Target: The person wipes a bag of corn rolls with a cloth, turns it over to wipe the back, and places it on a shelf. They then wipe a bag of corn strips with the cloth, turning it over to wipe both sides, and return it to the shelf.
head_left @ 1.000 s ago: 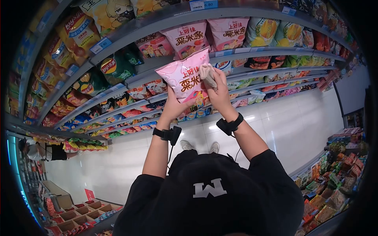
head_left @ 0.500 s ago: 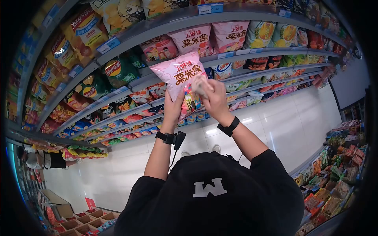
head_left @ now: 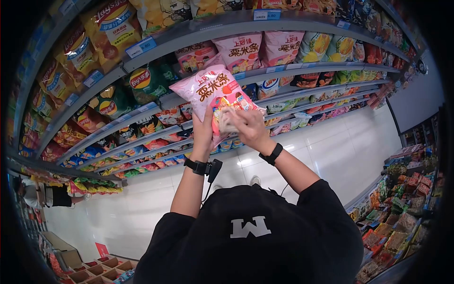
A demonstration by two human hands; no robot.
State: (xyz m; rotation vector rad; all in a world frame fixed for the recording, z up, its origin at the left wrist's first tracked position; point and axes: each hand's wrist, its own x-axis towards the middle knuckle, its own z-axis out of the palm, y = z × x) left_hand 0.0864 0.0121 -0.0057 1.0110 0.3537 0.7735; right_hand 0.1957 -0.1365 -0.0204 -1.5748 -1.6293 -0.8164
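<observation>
A pink snack bag (head_left: 208, 86) with Chinese lettering and cartoon figures is held up in front of the shelves, slightly tilted. My left hand (head_left: 202, 135) grips its lower left edge, thumb on the front. Bunched in my right hand (head_left: 253, 130) is a whitish cloth (head_left: 229, 119), pressed against the lower front of the bag and covering part of the print. Behind the bag, similar pink bags (head_left: 239, 49) stand on the shelf.
Shelves (head_left: 198, 29) of snack bags curve across the front, with Lay's bags (head_left: 113, 28) at the left. More packets (head_left: 397, 236) fill a display at the lower right. A wooden compartment box (head_left: 97, 270) stands lower left; another person (head_left: 35, 194) is at the far left.
My right hand has moved the cloth down and left over the bag's front, uncovering more of the print. The bag has shifted slightly and tilted more in my left hand.
</observation>
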